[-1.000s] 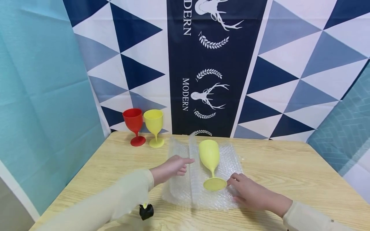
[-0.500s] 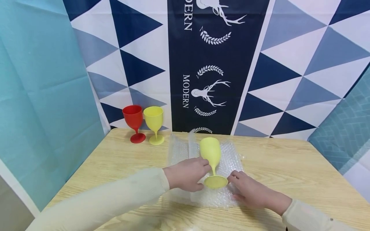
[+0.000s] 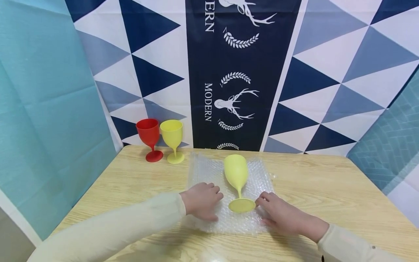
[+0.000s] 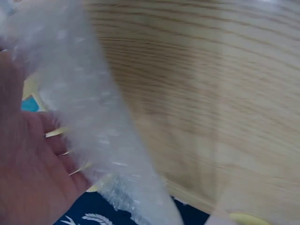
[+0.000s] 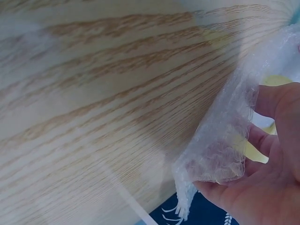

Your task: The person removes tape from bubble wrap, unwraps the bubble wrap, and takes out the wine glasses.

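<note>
In the head view a yellow plastic goblet (image 3: 236, 171) lies on a sheet of bubble wrap (image 3: 226, 222), its round foot towards me. My left hand (image 3: 202, 201) rests over the wrap's left part, apart from the goblet's stem. Its fingers look loosely extended against the bubble wrap (image 4: 89, 93) in the left wrist view. My right hand (image 3: 283, 214) touches the wrap's right edge, fingertips close beside the goblet's foot. In the right wrist view the fingers (image 5: 262, 140) lie loosely spread along the bubble wrap (image 5: 220, 126).
At the table's back left stand a red goblet (image 3: 148, 136) and another yellow goblet (image 3: 172, 136), both upright and side by side. The wooden table (image 3: 314, 182) meets a patterned cloth backdrop (image 3: 242, 72) at its far edge. A teal cloth (image 3: 55, 109) hangs on the left.
My left hand reached right towards the goblet's stem, then drew back left. A raised strip of bubble wrap left of the goblet now lies down. The right hand stayed nearly in place.
</note>
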The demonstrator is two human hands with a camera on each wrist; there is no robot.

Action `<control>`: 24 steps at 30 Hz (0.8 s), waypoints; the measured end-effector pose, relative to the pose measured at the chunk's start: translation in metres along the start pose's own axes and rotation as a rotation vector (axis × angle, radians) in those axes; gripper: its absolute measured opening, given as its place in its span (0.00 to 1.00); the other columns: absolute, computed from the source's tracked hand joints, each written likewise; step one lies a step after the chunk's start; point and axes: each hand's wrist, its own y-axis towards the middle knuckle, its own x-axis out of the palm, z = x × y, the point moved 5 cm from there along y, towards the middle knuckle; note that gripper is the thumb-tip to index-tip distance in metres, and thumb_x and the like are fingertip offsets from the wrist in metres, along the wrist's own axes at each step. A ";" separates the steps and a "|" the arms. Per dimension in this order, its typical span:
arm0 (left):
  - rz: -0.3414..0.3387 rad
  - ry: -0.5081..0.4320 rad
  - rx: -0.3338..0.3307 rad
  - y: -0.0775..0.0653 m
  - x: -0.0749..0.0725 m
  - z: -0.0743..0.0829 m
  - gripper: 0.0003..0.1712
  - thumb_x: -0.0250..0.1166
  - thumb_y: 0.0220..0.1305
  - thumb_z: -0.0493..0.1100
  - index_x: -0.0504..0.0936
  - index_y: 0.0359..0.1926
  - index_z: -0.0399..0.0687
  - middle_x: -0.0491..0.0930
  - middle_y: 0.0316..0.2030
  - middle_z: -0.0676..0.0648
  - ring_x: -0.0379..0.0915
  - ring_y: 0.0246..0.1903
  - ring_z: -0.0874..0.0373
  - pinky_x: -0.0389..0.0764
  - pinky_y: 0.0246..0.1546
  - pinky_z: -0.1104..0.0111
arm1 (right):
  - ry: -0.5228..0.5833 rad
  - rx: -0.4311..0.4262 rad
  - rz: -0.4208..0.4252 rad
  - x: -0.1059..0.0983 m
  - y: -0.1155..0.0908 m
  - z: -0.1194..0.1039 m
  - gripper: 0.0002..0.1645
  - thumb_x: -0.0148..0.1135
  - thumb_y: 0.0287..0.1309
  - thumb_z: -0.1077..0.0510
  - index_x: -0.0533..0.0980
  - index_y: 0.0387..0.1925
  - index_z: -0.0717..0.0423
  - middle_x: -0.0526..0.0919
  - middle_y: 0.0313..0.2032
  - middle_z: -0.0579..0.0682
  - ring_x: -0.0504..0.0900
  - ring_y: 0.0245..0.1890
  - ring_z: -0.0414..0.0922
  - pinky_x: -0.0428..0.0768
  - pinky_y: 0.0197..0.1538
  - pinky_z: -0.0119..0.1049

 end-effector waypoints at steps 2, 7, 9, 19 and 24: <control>0.015 -0.023 0.008 -0.003 0.004 -0.004 0.30 0.61 0.57 0.70 0.77 0.52 0.58 0.78 0.45 0.55 0.75 0.43 0.61 0.78 0.43 0.71 | 0.008 -0.001 -0.002 0.000 0.000 0.000 0.22 0.71 0.51 0.55 0.74 0.48 0.51 0.76 0.43 0.46 0.76 0.41 0.41 0.80 0.43 0.38; 0.075 -0.083 0.041 -0.013 0.015 -0.013 0.29 0.61 0.57 0.68 0.77 0.53 0.58 0.78 0.48 0.55 0.74 0.46 0.60 0.78 0.45 0.70 | 0.021 -0.027 0.006 -0.002 0.002 0.000 0.22 0.72 0.51 0.55 0.74 0.47 0.51 0.75 0.42 0.46 0.74 0.40 0.40 0.78 0.42 0.37; 0.096 -0.114 0.051 -0.018 0.021 -0.016 0.30 0.61 0.58 0.66 0.76 0.55 0.57 0.78 0.51 0.53 0.74 0.49 0.59 0.78 0.50 0.69 | 0.028 -0.034 0.001 -0.002 0.003 0.000 0.22 0.72 0.51 0.55 0.73 0.47 0.51 0.75 0.42 0.46 0.73 0.40 0.39 0.78 0.41 0.36; 0.155 -0.290 0.069 -0.037 0.047 -0.029 0.33 0.58 0.61 0.62 0.71 0.63 0.54 0.75 0.61 0.49 0.70 0.61 0.55 0.73 0.64 0.63 | 0.034 -0.020 -0.022 -0.003 0.003 0.005 0.21 0.71 0.52 0.53 0.74 0.47 0.50 0.75 0.42 0.45 0.73 0.41 0.38 0.78 0.42 0.37; 0.164 -0.397 0.074 -0.044 0.057 -0.035 0.34 0.58 0.60 0.62 0.71 0.65 0.55 0.74 0.63 0.49 0.68 0.63 0.55 0.71 0.67 0.61 | 0.045 -0.012 -0.047 -0.001 0.005 0.005 0.21 0.70 0.53 0.53 0.73 0.48 0.49 0.75 0.43 0.44 0.73 0.41 0.38 0.79 0.43 0.37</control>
